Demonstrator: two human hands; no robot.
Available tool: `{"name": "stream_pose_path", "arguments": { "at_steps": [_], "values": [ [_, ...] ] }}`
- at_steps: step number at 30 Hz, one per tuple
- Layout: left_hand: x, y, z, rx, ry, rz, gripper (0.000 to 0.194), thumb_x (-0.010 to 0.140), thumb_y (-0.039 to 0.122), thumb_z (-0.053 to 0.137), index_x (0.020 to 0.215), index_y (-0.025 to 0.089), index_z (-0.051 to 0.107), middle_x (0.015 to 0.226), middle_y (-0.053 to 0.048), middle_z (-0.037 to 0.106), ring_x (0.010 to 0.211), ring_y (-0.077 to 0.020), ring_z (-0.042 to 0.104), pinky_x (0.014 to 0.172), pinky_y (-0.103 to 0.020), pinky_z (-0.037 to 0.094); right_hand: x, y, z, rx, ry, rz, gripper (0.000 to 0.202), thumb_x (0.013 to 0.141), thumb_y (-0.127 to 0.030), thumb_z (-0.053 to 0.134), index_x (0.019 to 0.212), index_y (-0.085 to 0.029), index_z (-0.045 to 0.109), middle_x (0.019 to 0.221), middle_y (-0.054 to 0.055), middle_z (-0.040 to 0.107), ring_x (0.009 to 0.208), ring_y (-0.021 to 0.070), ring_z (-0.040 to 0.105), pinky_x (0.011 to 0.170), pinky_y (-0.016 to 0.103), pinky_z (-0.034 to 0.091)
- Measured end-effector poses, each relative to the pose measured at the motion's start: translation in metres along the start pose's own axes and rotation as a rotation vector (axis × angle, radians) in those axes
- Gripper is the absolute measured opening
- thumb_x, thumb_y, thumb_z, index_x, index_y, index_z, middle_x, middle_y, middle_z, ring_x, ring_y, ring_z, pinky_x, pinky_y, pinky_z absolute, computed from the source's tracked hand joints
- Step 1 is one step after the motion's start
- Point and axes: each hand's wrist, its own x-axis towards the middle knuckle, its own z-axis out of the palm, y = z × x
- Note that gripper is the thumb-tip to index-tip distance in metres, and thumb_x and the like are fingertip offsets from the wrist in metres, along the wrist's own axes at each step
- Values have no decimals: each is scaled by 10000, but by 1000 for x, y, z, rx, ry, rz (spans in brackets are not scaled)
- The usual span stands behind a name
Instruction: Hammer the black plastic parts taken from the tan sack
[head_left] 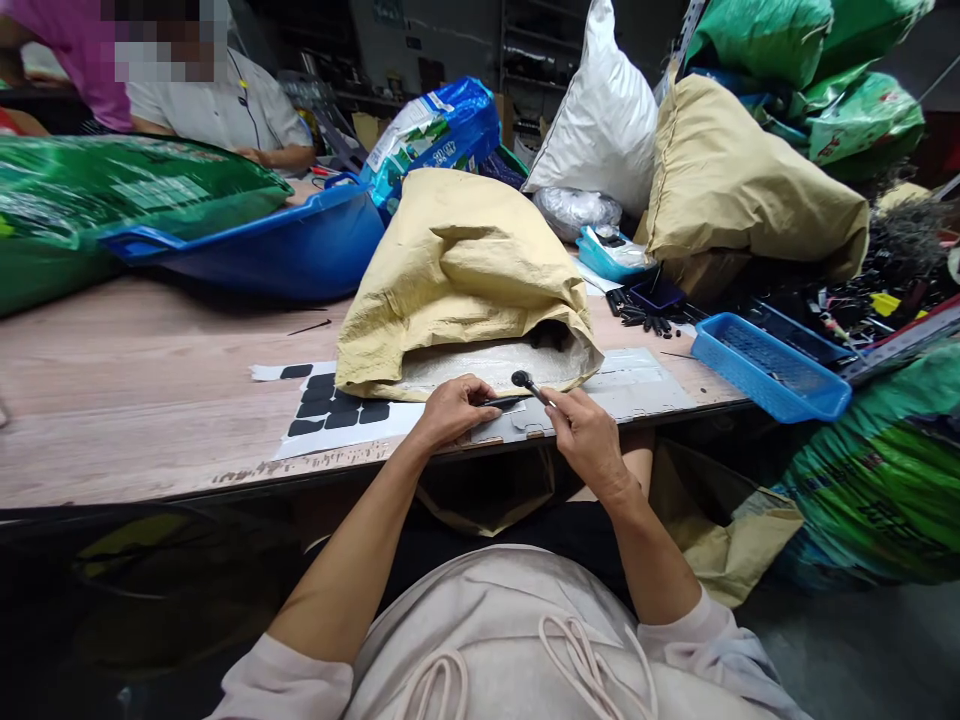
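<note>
My right hand (589, 440) is closed around a short dark rod with a round black head (523, 380), held tilted at the table's front edge. Opposite it, my left hand (456, 410) pinches a thin dark piece (507, 402) whose kind I cannot make out. Just beyond both hands lies a tan sack (480, 250), its mouth turned towards me, with a pale lining and dark items inside. A white sheet with rounded black pads (341, 408) lies left of my left hand. Under my hands is a flat grey-white board (637, 385).
A blue basin (277, 250) and a green bag (135, 205) stand at the left. On the right are a blue basket (769, 370), small black parts (649, 322) and another tan sack (742, 180). A person (225, 110) sits across the table.
</note>
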Motion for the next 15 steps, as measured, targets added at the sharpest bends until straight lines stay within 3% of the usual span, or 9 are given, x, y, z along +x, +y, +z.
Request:
{"name": "stream_pose_path", "arguments": {
  "at_steps": [5, 8, 11, 15],
  "values": [
    [-2, 4, -1, 70, -10, 8, 232, 705, 360, 786, 894, 228, 765, 929, -14, 761, 878, -244, 696, 769, -343, 504, 31, 23, -10, -280, -53, 134, 385, 1114, -273, 530, 1410, -351, 765, 1192, 72, 746, 1009, 220, 704, 780, 284, 512],
    [-2, 6, -1, 148, -18, 53, 228, 720, 373, 783, 899, 236, 750, 960, -15, 762, 910, -251, 699, 794, -351, 498, 45, 32, -7, -373, -92, 152, 403, 1110, -227, 504, 1373, -328, 792, 1181, 108, 743, 1112, 254, 657, 820, 302, 507],
    [-1, 4, -1, 194, -17, 95, 287, 772, 480, 794, 935, 248, 752, 1008, -20, 765, 942, -254, 700, 804, -352, 499, 45, 35, 2, -379, -69, 156, 402, 1108, -232, 509, 1376, -322, 794, 1183, 122, 739, 1176, 279, 604, 866, 317, 504],
    [-3, 3, -1, 209, -8, 158, 275, 853, 511, 752, 947, 252, 746, 1029, -34, 764, 918, -245, 696, 785, -351, 511, 38, 35, 14, -334, 16, 167, 417, 1101, -221, 503, 1399, -303, 783, 1203, 120, 726, 1102, 263, 608, 862, 323, 479]
  ]
}}
